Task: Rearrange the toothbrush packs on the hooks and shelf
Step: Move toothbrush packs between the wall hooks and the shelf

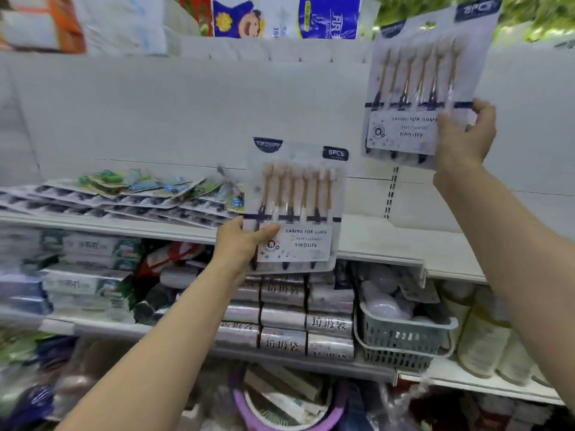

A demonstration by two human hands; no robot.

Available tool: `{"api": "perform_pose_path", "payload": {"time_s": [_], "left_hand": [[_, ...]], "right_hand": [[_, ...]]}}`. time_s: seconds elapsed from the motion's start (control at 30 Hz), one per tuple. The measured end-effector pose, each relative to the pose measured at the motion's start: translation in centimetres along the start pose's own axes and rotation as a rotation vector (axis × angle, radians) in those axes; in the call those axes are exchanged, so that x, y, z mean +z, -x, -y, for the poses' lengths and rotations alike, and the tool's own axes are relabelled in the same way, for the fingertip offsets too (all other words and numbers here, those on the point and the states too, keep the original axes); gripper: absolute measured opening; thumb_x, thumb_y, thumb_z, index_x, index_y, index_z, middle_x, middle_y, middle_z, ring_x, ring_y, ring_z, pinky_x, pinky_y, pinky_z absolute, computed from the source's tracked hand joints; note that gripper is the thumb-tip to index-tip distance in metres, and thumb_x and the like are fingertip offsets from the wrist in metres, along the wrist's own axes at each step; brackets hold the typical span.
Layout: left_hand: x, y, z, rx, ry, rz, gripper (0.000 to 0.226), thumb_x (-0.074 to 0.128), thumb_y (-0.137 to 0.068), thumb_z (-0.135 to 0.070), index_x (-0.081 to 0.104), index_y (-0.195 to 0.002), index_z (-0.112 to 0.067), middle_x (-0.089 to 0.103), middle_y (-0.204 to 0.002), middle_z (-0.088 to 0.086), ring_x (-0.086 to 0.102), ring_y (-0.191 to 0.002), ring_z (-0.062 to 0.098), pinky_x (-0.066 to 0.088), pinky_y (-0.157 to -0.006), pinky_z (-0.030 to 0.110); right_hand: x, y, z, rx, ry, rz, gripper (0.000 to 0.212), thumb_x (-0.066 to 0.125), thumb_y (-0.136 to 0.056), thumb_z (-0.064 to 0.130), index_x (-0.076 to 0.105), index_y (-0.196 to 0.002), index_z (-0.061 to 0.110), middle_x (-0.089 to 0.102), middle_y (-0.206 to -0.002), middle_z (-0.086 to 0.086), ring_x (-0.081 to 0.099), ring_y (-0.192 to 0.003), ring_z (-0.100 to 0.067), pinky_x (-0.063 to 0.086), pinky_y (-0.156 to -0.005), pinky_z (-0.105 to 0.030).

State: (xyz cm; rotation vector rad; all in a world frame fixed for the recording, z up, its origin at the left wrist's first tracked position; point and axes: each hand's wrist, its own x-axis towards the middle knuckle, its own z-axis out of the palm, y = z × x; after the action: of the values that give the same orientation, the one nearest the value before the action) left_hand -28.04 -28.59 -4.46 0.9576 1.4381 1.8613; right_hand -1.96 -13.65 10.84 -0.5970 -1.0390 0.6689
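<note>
My left hand (245, 244) grips the lower left corner of a six-piece toothbrush pack (295, 194), held upright in front of the white shelf (389, 244). Up at the right, my right hand (466, 135) holds a second, identical toothbrush pack (417, 88) by its lower right edge, raised against the white back panel (186, 113). To the left, a stack of flat toothbrush packs (124, 203) lies fanned out on the shelf, with several smaller green and blue packs (130, 183) on top. No hook shows clearly.
Below the shelf stand toothpaste boxes (90, 265), silver bag rolls (286, 318) and a grey basket (404, 337). A slotted upright strip (390, 194) runs down the back panel. Paper goods (280, 17) sit on top.
</note>
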Motion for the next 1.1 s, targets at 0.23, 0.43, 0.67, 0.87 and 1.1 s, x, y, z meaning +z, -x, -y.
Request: {"api": "perform_pose_path", "payload": {"time_s": [0.23,0.43,0.67,0.87,1.1], "left_hand": [[-19.6,2.0,-2.8,0.099,-0.005,-0.189,0.020,0.078,-0.083,-0.009,0.071,-0.101,-0.005,0.078,-0.088,0.007,0.075,-0.083,0.026,0.060,-0.067,0.033],[-36.9,5.1,-5.6,0.206,-0.053,-0.301,0.032,0.078,-0.083,-0.012,0.066,-0.113,-0.009,0.078,-0.099,0.005,0.075,-0.092,0.022,0.059,-0.082,0.040],[-53.6,8.7,-7.9,0.201,-0.055,-0.457,0.031,0.077,-0.081,-0.009,0.066,-0.110,-0.012,0.077,-0.099,0.007,0.075,-0.091,0.025,0.060,-0.079,0.041],[-66.0,8.4,-7.7,0.212,-0.050,-0.583,0.044,0.083,-0.069,-0.021,0.066,-0.108,-0.010,0.078,-0.095,0.007,0.076,-0.086,0.025,0.060,-0.071,0.036],[-81.3,3.1,-9.3,0.297,-0.053,-0.684,0.042,0.083,-0.072,-0.020,0.065,-0.109,-0.009,0.077,-0.097,0.007,0.075,-0.087,0.025,0.060,-0.075,0.037]], "right_hand": [[15.2,12.8,1.2,0.094,-0.153,0.161,0.027,0.064,-0.097,0.021,0.047,-0.116,0.030,0.062,-0.101,0.004,0.064,-0.077,0.004,0.051,-0.066,-0.011],[28.4,25.6,2.1,0.183,-0.215,0.297,0.041,0.071,-0.091,0.025,0.053,-0.127,0.019,0.062,-0.127,-0.014,0.066,-0.110,-0.018,0.057,-0.089,-0.025],[41.5,39.1,1.8,0.324,-0.279,0.424,0.030,0.069,-0.093,0.022,0.053,-0.118,0.022,0.066,-0.114,-0.005,0.068,-0.093,-0.014,0.059,-0.076,-0.022],[52.8,48.8,1.1,0.401,-0.310,0.492,0.037,0.068,-0.094,0.018,0.053,-0.128,0.015,0.063,-0.113,-0.005,0.066,-0.086,-0.009,0.053,-0.060,-0.011],[69.6,59.6,-0.4,0.419,-0.374,0.602,0.041,0.070,-0.093,0.024,0.053,-0.129,0.016,0.064,-0.117,-0.006,0.068,-0.096,-0.016,0.058,-0.078,-0.023]]}}
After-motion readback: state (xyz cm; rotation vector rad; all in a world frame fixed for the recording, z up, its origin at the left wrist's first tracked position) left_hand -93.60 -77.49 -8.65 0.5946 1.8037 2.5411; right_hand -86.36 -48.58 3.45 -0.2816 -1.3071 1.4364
